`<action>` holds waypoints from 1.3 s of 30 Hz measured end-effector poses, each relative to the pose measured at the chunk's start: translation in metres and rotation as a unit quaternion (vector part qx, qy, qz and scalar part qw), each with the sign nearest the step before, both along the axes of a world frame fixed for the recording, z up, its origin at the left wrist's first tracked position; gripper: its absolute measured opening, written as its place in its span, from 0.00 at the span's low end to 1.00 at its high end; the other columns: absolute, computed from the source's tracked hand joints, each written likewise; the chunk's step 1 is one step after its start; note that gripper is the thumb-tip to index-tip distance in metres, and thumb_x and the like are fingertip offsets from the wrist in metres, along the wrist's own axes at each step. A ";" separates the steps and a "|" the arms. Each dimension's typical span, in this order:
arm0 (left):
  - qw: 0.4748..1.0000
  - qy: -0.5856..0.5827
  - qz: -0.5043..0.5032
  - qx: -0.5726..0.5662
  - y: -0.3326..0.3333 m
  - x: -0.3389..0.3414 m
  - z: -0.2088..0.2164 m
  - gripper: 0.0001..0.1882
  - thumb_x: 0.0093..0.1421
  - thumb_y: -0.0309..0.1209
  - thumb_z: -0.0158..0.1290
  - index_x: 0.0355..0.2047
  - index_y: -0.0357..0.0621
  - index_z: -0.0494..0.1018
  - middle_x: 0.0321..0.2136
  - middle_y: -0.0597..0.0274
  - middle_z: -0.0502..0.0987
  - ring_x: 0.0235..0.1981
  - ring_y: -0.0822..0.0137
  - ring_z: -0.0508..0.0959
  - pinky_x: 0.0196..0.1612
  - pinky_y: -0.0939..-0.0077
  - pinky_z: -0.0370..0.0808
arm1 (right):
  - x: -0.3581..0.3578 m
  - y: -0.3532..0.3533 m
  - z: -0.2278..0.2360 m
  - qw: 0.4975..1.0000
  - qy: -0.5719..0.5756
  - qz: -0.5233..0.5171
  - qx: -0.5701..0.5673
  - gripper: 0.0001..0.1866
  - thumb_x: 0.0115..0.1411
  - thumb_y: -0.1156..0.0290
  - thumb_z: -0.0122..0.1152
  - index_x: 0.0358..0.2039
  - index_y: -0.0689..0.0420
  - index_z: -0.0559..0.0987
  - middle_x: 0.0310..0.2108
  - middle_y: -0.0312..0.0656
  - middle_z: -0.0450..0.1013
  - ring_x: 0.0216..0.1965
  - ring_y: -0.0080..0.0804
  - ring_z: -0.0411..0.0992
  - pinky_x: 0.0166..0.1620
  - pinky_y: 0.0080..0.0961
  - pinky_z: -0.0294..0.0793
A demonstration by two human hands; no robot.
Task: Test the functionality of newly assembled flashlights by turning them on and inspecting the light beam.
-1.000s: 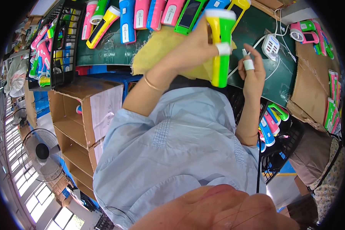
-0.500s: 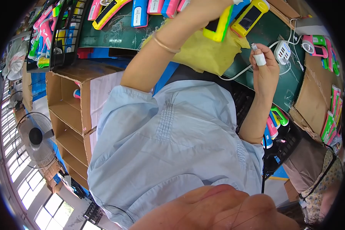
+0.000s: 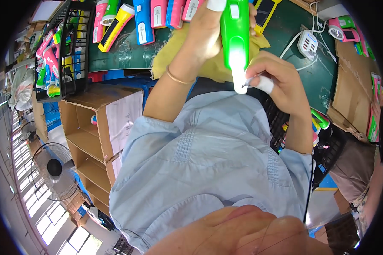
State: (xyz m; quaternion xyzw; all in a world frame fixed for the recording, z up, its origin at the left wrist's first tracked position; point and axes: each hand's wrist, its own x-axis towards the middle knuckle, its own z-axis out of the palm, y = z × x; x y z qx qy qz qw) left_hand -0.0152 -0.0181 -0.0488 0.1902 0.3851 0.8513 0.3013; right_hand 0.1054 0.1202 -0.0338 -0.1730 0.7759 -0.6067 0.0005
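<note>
Several left fingers (image 3: 252, 20) snug round flashlight (image 3: 235, 38)

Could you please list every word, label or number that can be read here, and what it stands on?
No text reads clearly.
White label on the blue-and-pink flashlight: print too small.
White paper on the cardboard shelf: handwriting too blurred to read.

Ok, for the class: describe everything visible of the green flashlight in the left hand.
The green flashlight has a smooth, plastic-looking body with a white inset. Its lower end glows, washing out detail; its upper end is out of frame. It runs nearly straight up the picture, gripped by the left hand; the right hand is by the glow, contact unclear.
</note>
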 end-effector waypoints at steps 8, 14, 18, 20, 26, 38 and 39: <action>0.993 0.074 -0.035 0.084 0.003 -0.006 -0.021 0.32 0.57 0.59 0.39 0.48 0.44 0.64 0.29 0.64 0.68 0.24 0.69 0.68 0.27 0.77 0.68 | 0.028 -0.030 -0.020 0.901 0.378 -0.056 0.204 0.17 0.39 0.77 0.60 0.35 0.58 0.78 0.26 0.36 0.67 0.24 0.30 0.65 0.24 0.23 0.62; 0.981 0.036 -0.034 0.190 0.014 0.012 -0.025 0.41 0.53 0.60 0.48 0.51 0.35 0.56 0.34 0.53 0.72 0.34 0.64 0.75 0.40 0.72 0.72 | 0.011 -0.050 -0.024 0.894 0.184 -0.383 0.147 0.22 0.42 0.65 0.70 0.37 0.61 0.74 0.25 0.38 0.68 0.21 0.24 0.63 0.21 0.20 0.61; 0.998 0.053 0.028 0.022 0.005 0.021 -0.019 0.41 0.56 0.65 0.32 0.51 0.36 0.59 0.29 0.55 0.72 0.30 0.64 0.74 0.36 0.70 0.73 | 0.008 -0.043 -0.027 0.936 0.005 -0.346 0.070 0.17 0.47 0.67 0.66 0.33 0.62 0.71 0.29 0.44 0.68 0.28 0.35 0.70 0.29 0.25 0.69; 0.992 -0.090 -0.027 0.080 0.001 0.019 -0.015 0.38 0.58 0.61 0.36 0.51 0.36 0.58 0.30 0.57 0.69 0.28 0.65 0.72 0.34 0.69 0.73 | 0.012 -0.034 -0.024 0.964 -0.006 -0.265 0.005 0.16 0.50 0.70 0.61 0.37 0.63 0.71 0.31 0.45 0.66 0.30 0.34 0.68 0.33 0.24 0.67; 0.912 -0.175 -0.233 0.289 -0.011 0.014 -0.030 0.32 0.57 0.44 0.51 0.54 0.38 0.56 0.37 0.58 0.65 0.31 0.68 0.67 0.30 0.76 0.69 | 0.024 -0.018 -0.041 0.961 0.057 -0.266 0.051 0.05 0.57 0.77 0.51 0.33 0.64 0.72 0.27 0.45 0.68 0.28 0.33 0.68 0.31 0.22 0.66; 0.993 -0.055 -0.102 0.010 -0.017 0.031 -0.018 0.22 0.59 0.31 0.48 0.51 0.39 0.57 0.36 0.55 0.69 0.29 0.65 0.74 0.29 0.68 0.74 | 0.030 -0.014 -0.045 0.962 -0.013 -0.273 -0.008 0.10 0.58 0.73 0.51 0.23 0.64 0.71 0.20 0.39 0.67 0.22 0.23 0.65 0.27 0.17 0.62; 0.994 -0.035 -0.080 -0.062 -0.017 0.033 -0.016 0.22 0.58 0.28 0.48 0.51 0.40 0.56 0.37 0.55 0.69 0.31 0.64 0.75 0.31 0.67 0.75 | 0.029 -0.013 -0.043 0.962 -0.016 -0.274 -0.007 0.10 0.58 0.73 0.51 0.23 0.64 0.71 0.20 0.39 0.67 0.22 0.23 0.65 0.27 0.17 0.62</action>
